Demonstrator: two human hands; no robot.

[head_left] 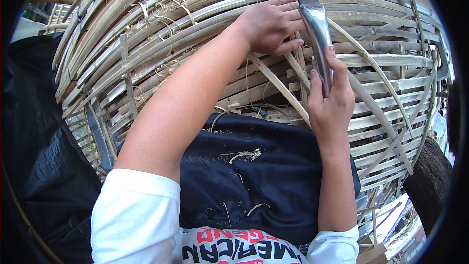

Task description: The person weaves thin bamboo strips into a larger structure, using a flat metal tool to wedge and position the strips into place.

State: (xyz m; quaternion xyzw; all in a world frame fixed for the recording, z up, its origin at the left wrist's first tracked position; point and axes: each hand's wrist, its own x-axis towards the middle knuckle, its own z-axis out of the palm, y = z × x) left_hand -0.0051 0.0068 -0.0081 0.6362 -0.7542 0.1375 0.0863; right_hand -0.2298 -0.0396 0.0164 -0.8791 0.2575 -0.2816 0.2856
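My right hand [332, 88] is closed round the shiny metal handle of a large knife [317, 29]. Its dark, wide blade points away from me, past the top of the view. Just left of the knife, my left hand [273, 27] lies palm down with fingers stretched out and the thumb apart. The fingertips reach the knife's edge, where it is hard to tell whether they touch it. Beneath that hand runs a narrow bamboo strip [302, 72], partly hidden. Thin curled shavings [146, 12] cling to the slats on the left.
Curved bamboo slats [386, 61] form a wide lattice around both hands. Dark cloth [254, 176] with a few shavings covers my lap. Black sheeting [44, 142] hangs at the left. A dark log [430, 181] stands at the lower right. Loose bamboo sticks [376, 107] cross the slats on the right.
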